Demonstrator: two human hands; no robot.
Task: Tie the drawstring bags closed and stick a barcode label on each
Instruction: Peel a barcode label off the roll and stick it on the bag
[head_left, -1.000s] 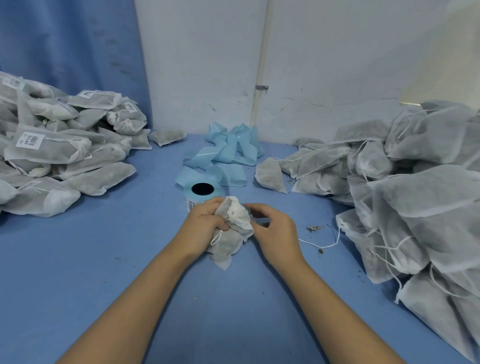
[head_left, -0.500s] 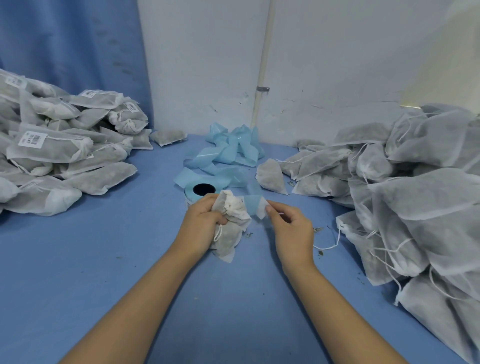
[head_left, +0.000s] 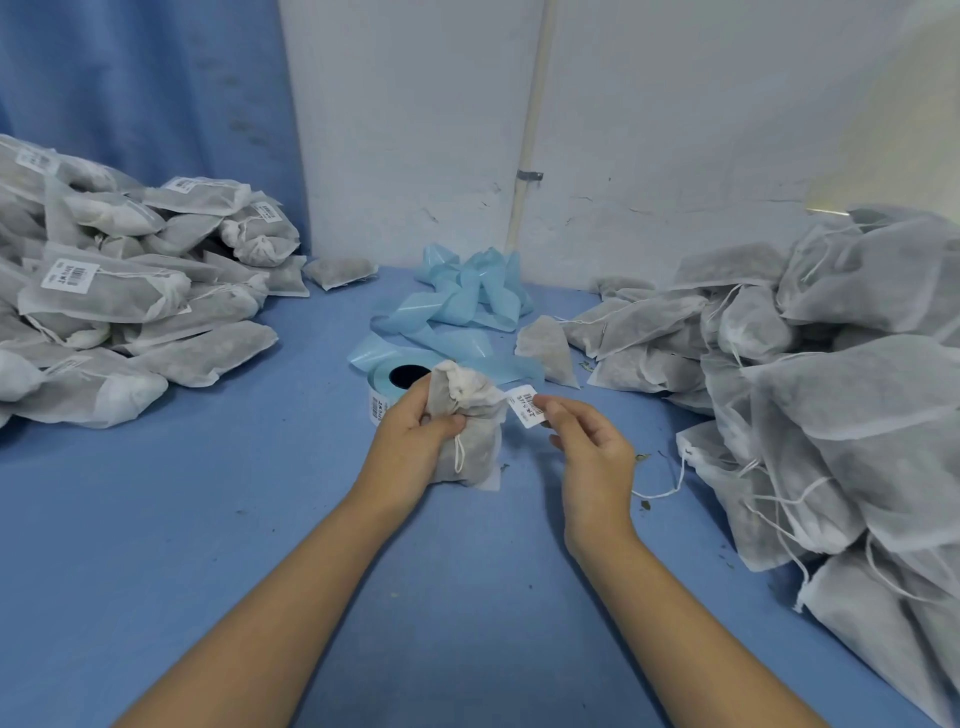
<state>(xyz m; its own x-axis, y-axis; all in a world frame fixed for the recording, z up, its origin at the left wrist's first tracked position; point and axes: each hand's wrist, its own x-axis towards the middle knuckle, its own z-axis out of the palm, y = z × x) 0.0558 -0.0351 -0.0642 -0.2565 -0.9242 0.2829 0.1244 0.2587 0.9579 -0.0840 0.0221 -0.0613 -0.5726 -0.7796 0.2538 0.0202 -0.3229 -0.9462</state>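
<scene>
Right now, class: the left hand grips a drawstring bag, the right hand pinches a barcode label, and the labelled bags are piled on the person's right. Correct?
One slip: in the head view the labelled bags lie on the person's left, not right. The left hand does grip the drawstring bag and the right hand pinches the barcode label.

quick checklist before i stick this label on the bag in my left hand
1. Bag gripped by left hand: ok.
2. Neck gathered shut, drawstring hanging loose: ok.
3. Knot actually tied: cannot tell.
4. Barcode label pinched by right hand, clear of the label roll: ok.
5. Printed side facing up: ok.
6. Flat patch of bag ready for sticking: not ok, the fabric is bunched.
</scene>
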